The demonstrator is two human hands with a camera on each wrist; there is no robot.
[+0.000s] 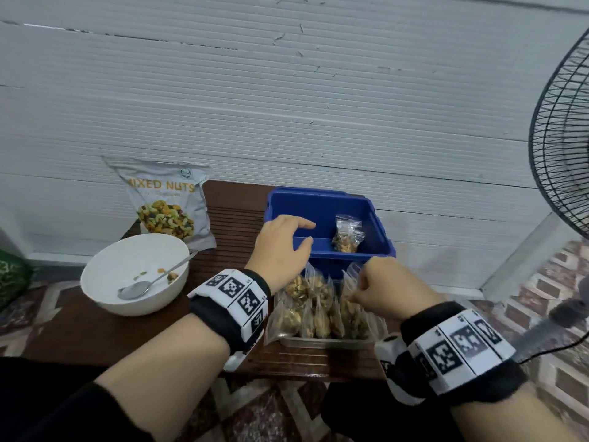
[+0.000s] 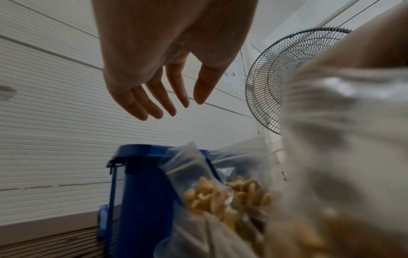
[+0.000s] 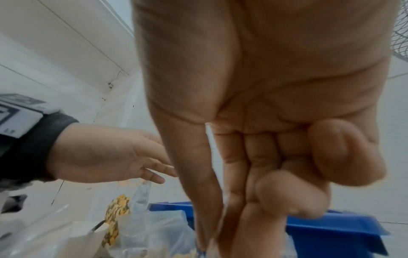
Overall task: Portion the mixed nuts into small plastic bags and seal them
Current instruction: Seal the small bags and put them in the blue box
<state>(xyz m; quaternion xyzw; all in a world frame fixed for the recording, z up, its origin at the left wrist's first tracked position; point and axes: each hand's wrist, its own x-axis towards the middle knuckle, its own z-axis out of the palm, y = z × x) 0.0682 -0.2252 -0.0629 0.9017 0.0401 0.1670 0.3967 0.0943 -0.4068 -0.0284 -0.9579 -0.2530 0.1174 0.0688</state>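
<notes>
My left hand hovers over the near left corner of the blue bin, fingers loose and holding nothing; the left wrist view shows that hand spread above the bin. One filled small bag lies inside the bin. In front of the bin a clear tray holds several filled nut bags. My right hand pinches the top of a bag at the tray's right end; in the right wrist view the thumb and forefinger close on clear plastic, the other fingers curled.
A white bowl with a spoon and a few nuts stands at the left of the dark wooden table. The mixed nuts package leans on the wall behind it. A standing fan is at the right.
</notes>
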